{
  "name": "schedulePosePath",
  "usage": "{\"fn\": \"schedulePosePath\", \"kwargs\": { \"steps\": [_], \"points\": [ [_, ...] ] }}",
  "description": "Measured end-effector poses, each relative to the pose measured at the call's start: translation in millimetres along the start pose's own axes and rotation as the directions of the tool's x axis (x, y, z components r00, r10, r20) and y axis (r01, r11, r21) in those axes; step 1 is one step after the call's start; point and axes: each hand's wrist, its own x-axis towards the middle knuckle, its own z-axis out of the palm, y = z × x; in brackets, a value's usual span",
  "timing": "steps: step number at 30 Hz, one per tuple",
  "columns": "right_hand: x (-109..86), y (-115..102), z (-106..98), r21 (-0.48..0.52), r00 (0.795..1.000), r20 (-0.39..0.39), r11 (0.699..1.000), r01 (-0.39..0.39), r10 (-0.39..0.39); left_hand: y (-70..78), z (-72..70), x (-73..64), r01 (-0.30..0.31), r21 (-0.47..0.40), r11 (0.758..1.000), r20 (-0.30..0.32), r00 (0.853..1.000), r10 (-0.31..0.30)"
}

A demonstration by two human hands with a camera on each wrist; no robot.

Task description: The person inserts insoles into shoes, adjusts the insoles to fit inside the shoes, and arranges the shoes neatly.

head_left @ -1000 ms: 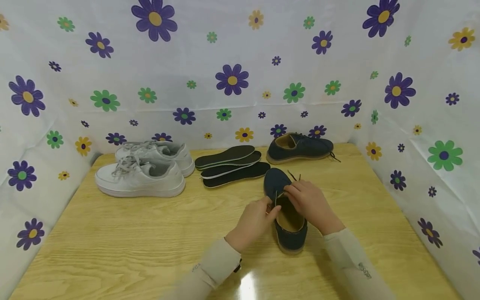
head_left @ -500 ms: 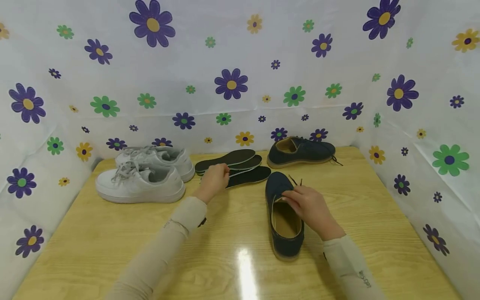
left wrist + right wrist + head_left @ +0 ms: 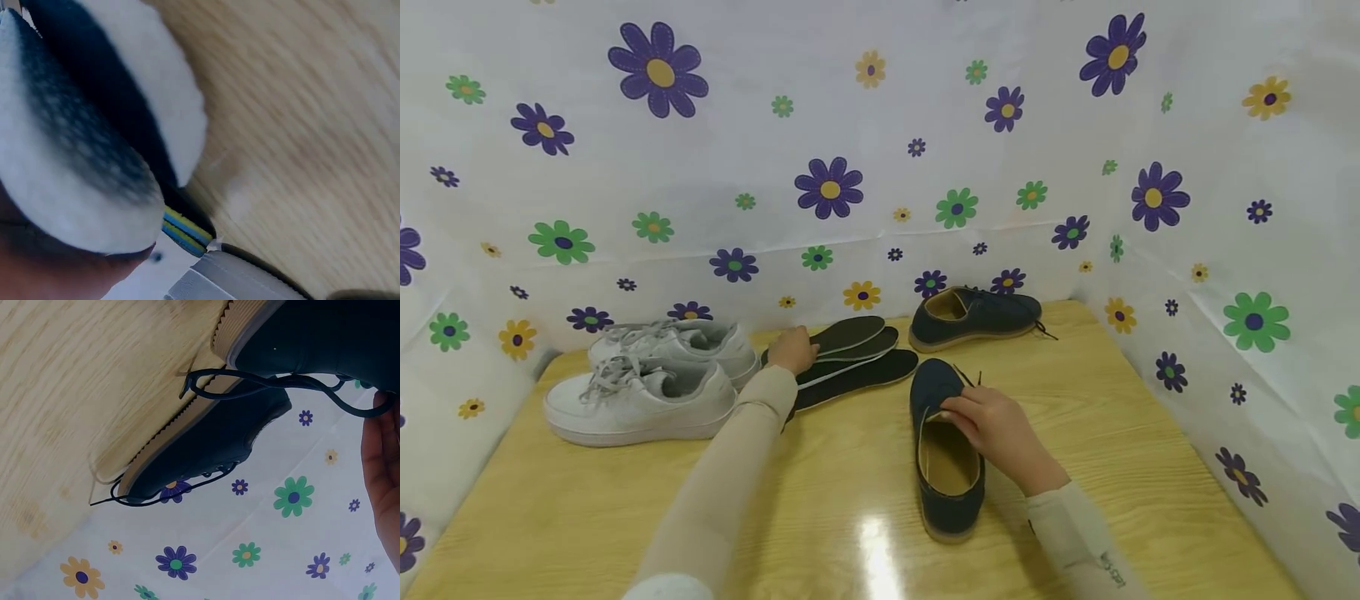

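In the head view my right hand [image 3: 996, 429] pinches the tongue area of a navy lace-up shoe [image 3: 955, 508], which sits toe away on the table. The right wrist view has that hand's fingers [image 3: 381, 456] beside the looped lace [image 3: 231, 387]. My left hand [image 3: 793, 350] is at the left end of several dark insoles [image 3: 865, 379], lying in an overlapping stack. Close up in the left wrist view are a rounded dark piece with a pale border [image 3: 81, 169] and part of the hand [image 3: 62, 275]. Its fingertips are hidden, so whether it holds an insole is unclear.
A second navy shoe [image 3: 988, 317] lies on its own at the back right, laces trailing. To the left is a pair of white sneakers [image 3: 647, 408], close to the left forearm. White flowered cloth [image 3: 880, 125] walls the wooden table [image 3: 820, 492] at the back and sides.
My left hand has left the navy shoe's laces and moved leftward and away to the insoles. The right hand stays on the shoe's tongue. The head view has shifted slightly.
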Motion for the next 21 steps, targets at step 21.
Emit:
{"fn": "schedulePosePath", "kwargs": {
  "steps": [21],
  "points": [
    [-0.1, -2.4, -4.2, 0.061, 0.999, 0.04, 0.998, -0.015, 0.012, -5.9, -1.3, -3.5, -0.094, 0.03, 0.995, -0.125, 0.987, 0.097]
  ]
}}
